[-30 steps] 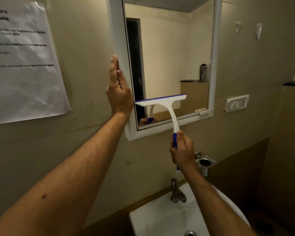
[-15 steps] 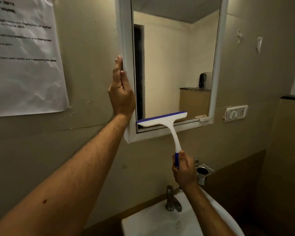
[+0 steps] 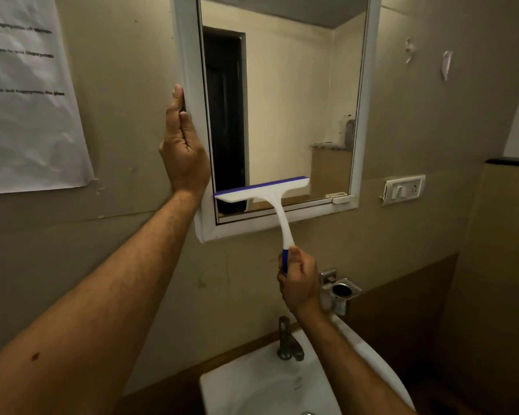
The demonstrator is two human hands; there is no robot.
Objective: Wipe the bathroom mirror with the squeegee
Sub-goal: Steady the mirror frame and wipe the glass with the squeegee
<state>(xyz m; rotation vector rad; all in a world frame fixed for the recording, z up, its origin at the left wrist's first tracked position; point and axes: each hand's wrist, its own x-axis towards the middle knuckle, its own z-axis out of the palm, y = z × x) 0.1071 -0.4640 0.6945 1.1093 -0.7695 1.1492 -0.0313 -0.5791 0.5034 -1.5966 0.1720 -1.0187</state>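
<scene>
While gripped below, squeegee (image 3: 265,195) blade lies near-horizontal on mirror (image 3: 285,100).

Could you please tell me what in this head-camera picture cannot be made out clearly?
- Paper notice: print blurred, left and top cut by the frame edge.
- Mirror: top cut off by the upper edge.
- Squeegee: handle end hidden inside the right hand.
- Left hand: palm and fingertips hidden against the mirror frame.
- Sink: basin cut by the bottom edge and covered by the right forearm.
- Wall switch: markings too small.
</scene>
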